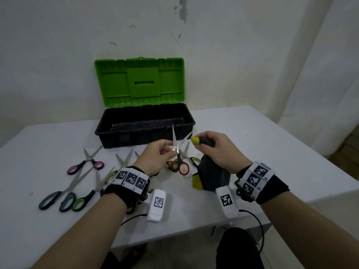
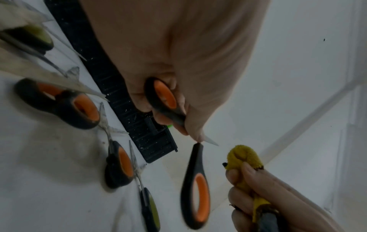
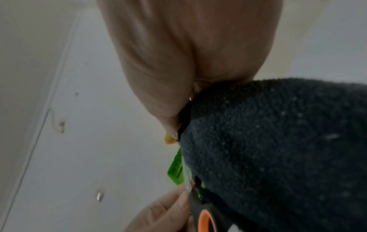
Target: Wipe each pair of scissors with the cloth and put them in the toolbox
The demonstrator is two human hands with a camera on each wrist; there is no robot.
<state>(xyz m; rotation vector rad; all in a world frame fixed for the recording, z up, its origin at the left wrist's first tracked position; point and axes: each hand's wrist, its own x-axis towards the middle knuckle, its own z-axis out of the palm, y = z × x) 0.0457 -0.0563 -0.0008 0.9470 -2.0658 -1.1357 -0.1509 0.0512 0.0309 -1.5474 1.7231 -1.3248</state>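
Over the table, just in front of the toolbox (image 1: 103, 125), my left hand (image 1: 170, 150) pinches a pair of orange-and-black scissors (image 1: 182, 166) near the pivot. Its blades are spread and point up. In the left wrist view one handle loop (image 2: 163, 97) lies in my fingers and the other (image 2: 195, 196) hangs free. My right hand (image 1: 206, 141) grips a dark grey cloth (image 1: 211, 175) with yellow edging, and the cloth's yellow tip (image 2: 242, 158) meets the right blade. The toolbox has a black base and an upright green lid (image 1: 139, 80).
Several other scissors lie on the white table left of my hands: a pink-handled pair (image 1: 85, 165), a teal pair (image 1: 56, 197), a green pair (image 1: 83, 200). Another orange pair (image 1: 172, 165) lies below the held one. A wall stands behind the toolbox; the table's edge runs at right.
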